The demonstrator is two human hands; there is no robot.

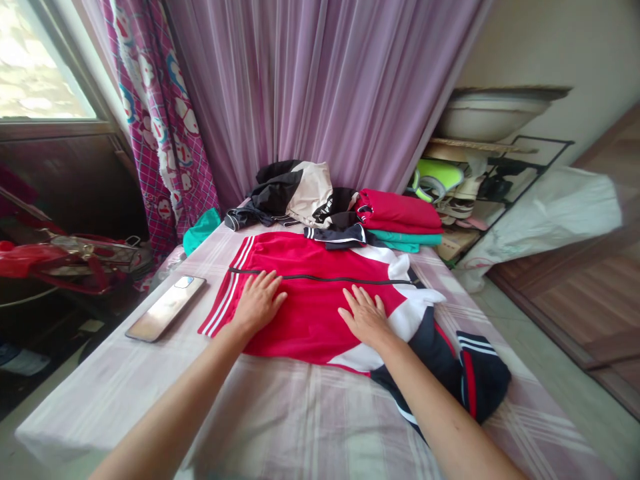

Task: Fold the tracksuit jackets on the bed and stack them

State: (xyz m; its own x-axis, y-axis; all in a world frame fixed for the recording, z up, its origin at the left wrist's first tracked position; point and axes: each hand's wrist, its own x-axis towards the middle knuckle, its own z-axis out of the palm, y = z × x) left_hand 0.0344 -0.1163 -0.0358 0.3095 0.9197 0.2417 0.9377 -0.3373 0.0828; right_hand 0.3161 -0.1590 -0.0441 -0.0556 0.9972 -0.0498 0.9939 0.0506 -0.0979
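A red, white and navy zip-up jacket (310, 320) lies flat on the cloth-covered table (150, 387). Its dark zip runs across it, and the striped hem is on the left. My left hand (259, 303) rests flat on the red part near the hem, fingers apart. On the red part nearer the white chest section, my right hand (367, 319) lies with its fingers spread. One navy sleeve (483, 377) with white and red stripes reaches right, partly behind my right forearm. Another navy cuff (337, 235) lies along the jacket's far side.
A smartphone (167, 310) lies left of the jacket. Behind it are a crumpled black-and-white garment (300, 193) and a folded red cloth (397, 212) on teal fabric (410, 240). Purple curtains (320, 87) hang beyond. A shoe rack (520, 180) and white bag (555, 213) stand right.
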